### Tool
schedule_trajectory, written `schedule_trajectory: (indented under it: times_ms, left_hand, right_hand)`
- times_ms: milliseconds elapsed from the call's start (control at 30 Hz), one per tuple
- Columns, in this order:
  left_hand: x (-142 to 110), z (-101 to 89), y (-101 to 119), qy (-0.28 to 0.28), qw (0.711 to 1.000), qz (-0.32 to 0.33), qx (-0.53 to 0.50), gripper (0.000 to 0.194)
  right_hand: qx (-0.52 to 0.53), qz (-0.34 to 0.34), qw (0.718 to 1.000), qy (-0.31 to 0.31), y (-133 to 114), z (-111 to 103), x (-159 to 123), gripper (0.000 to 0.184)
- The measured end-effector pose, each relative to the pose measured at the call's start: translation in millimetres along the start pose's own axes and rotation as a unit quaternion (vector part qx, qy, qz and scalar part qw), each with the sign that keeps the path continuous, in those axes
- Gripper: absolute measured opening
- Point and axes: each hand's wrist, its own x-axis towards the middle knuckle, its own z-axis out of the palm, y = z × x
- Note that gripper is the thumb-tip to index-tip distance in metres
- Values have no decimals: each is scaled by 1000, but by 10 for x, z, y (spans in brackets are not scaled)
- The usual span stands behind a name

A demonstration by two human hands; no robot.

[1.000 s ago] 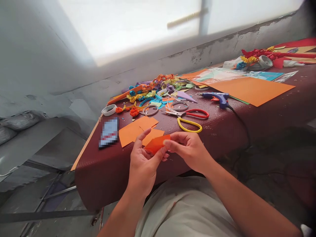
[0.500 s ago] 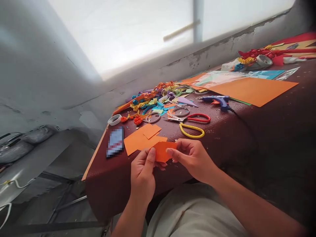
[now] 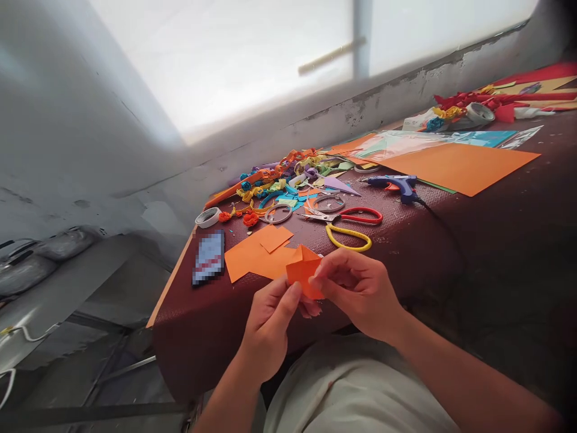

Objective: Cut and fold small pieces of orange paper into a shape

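Observation:
A small folded piece of orange paper (image 3: pixel 303 272) is held up between both hands, just off the table's near edge. My left hand (image 3: pixel 273 313) pinches its lower left side, thumb in front. With thumb and fingertips, my right hand (image 3: pixel 358 291) grips the right edge of the same piece. Behind it, larger orange paper (image 3: pixel 246 257) lies on the table with a small orange square (image 3: pixel 276 238) on top. Scissors (image 3: pixel 351 218) with one red and one yellow handle rest open a little beyond my right hand.
On the dark red table cover (image 3: pixel 189 343) are a phone (image 3: pixel 208 258), a roll of white tape (image 3: pixel 208 218), a blue glue gun (image 3: pixel 399 185) with its cord, and orange sheets (image 3: pixel 469 165). A heap of coloured paper strips (image 3: pixel 288 171) sits by the wall.
The paper piece has turned in my hands, and a folded point now stands at its top. Both hands have shifted slightly to the right.

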Motion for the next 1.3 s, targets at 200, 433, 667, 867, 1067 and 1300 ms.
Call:
schedule_trajectory:
  times_ms: [200, 433, 667, 867, 1067, 1300]
  left_hand:
    - [-28, -82, 119, -65, 992, -17, -110, 30]
    - [-66, -76, 112, -55, 997, -16, -55, 34]
    - [-41, -29, 136, -40, 999, -8, -20, 39]
    - [-34, 44, 112, 5, 1000, 12, 19, 38]
    - [-77, 72, 52, 17, 999, 8, 35, 32]
    - [-97, 165, -38, 97, 990, 47, 90, 34]
  right_hand:
    - [-183, -149, 943, -233, -257, -199, 41, 32]
    - [-200, -217, 935, -195, -210, -119, 42, 15]
    - [-153, -131, 973, -110, -164, -13, -22, 8]
    - [-74, 13, 997, -21, -167, 123, -37, 12]
    - [-65, 38, 997, 14, -145, 126, -23, 17]
    - [-59, 48, 996, 49, -140, 156, -16, 20]
